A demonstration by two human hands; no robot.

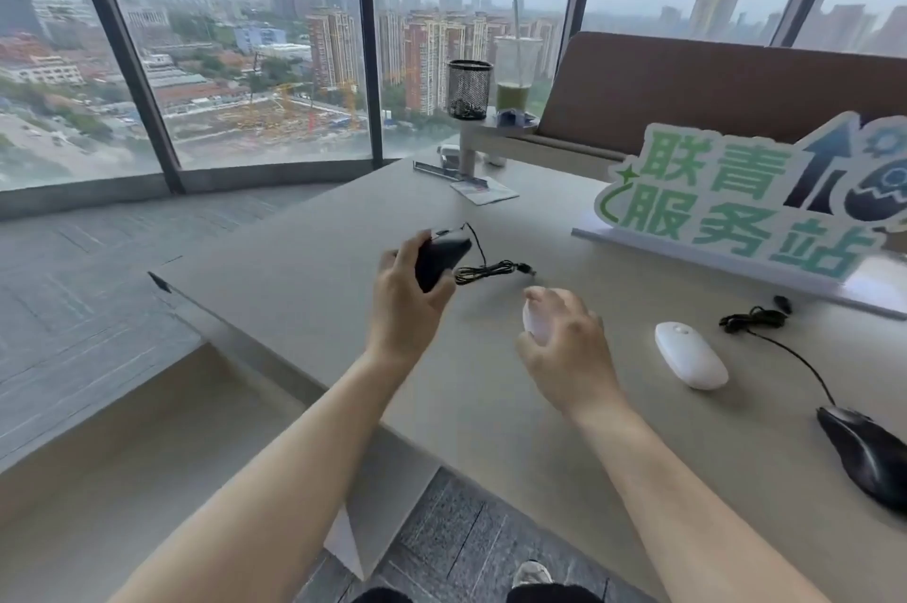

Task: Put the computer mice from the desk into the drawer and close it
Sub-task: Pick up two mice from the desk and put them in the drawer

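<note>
Beige matte desk (304,269), angular L corner. L hand (407,293) wrapped round glossy black wired mouse (439,259), lifted off surface; thin cable (491,266) trails in a bundled loop w/ plug end on the tabletop. R hand (564,347) closed over smooth white mouse (534,325), mid-desk. 2nd white oval mouse (689,355) lies free toward R edge; 2nd black mouse (866,453) at R edge, cord coiled behind. Green-lettered sign (736,205) along back-R edge. Drawer not in view.

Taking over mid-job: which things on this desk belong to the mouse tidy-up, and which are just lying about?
Job: black wired mouse in left hand; white mouse in right hand; second white mouse; second black wired mouse.

Lying about: green sign; mesh pen cup; green drink; papers.
</note>
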